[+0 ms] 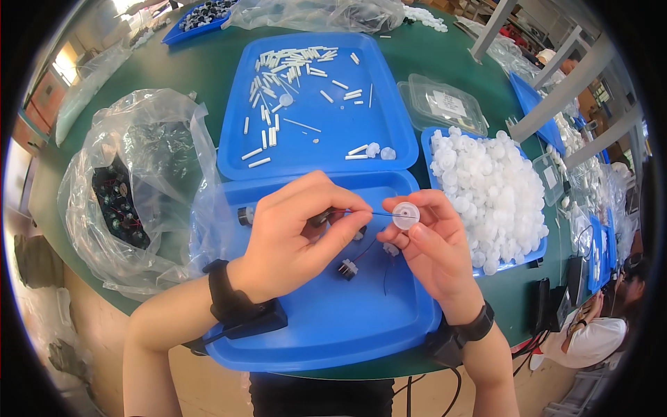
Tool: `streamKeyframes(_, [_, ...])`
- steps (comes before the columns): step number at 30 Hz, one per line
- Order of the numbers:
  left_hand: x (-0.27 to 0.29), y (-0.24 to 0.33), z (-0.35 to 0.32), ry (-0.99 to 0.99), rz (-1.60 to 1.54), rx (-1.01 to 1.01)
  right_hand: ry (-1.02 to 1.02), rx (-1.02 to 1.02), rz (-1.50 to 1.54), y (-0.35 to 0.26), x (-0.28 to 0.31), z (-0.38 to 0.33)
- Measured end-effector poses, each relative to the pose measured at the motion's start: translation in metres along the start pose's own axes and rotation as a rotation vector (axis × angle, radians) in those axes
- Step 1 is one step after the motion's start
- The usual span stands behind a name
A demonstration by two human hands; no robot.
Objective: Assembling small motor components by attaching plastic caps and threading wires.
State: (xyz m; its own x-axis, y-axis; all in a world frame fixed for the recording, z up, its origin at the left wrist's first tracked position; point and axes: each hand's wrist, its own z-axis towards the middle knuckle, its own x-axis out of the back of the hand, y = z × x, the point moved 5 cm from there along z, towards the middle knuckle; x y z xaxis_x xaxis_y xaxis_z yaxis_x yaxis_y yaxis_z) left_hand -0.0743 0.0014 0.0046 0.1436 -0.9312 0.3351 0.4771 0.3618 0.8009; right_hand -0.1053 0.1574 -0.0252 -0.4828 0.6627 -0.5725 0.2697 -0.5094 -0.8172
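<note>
My left hand (299, 226) pinches thin dark blue and red wires (379, 213) between thumb and fingertips. A dark part is partly visible inside its curled fingers. My right hand (441, 250) grips a small round translucent plastic cap (406, 216) by its rim, and the wire ends reach its middle. Both hands are above the near blue tray (333, 333). In that tray lie a small black part with a white end and wires (347, 270), another black cylindrical part (244, 215) at the left, and a small white piece (390, 248) beneath my right hand.
A far blue tray (333, 132) holds many short white tubes. At right, a blue tray (511, 263) is heaped with translucent caps (486, 194), near clear lidded boxes (445, 104). An open plastic bag (174, 132) of dark wired parts stands left. Grey metal posts (566, 90) rise at right.
</note>
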Motion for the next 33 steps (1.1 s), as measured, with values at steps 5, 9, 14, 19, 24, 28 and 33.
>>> streamKeyframes(5, [0.006, 0.006, 0.000, 0.033, 0.134, -0.034, 0.014, 0.064, -0.027, 0.001, -0.001, 0.002])
streamKeyframes(9, [0.003, 0.009, 0.001, -0.014, 0.287, -0.241, 0.002, 0.054, -0.069, 0.002, 0.001, 0.002])
streamKeyframes(14, [-0.005, 0.004, -0.003, -0.014, 0.130, -0.116, 0.006, 0.061, -0.065, 0.002, 0.001, 0.003])
streamKeyframes(19, [-0.004, 0.005, -0.004, -0.020, 0.074, -0.085, -0.023, 0.018, -0.044, 0.004, 0.001, 0.003])
streamKeyframes(24, [-0.003, 0.009, -0.002, -0.032, 0.168, -0.189, -0.059, 0.026, -0.076, 0.004, 0.001, 0.001])
streamKeyframes(28, [-0.001, 0.009, -0.005, 0.062, 0.249, -0.298, -0.042, 0.110, -0.154, 0.005, -0.001, 0.003])
streamKeyframes(33, [-0.002, 0.010, -0.010, 0.076, 0.370, -0.355, -0.082, 0.187, -0.299, 0.002, -0.005, 0.000])
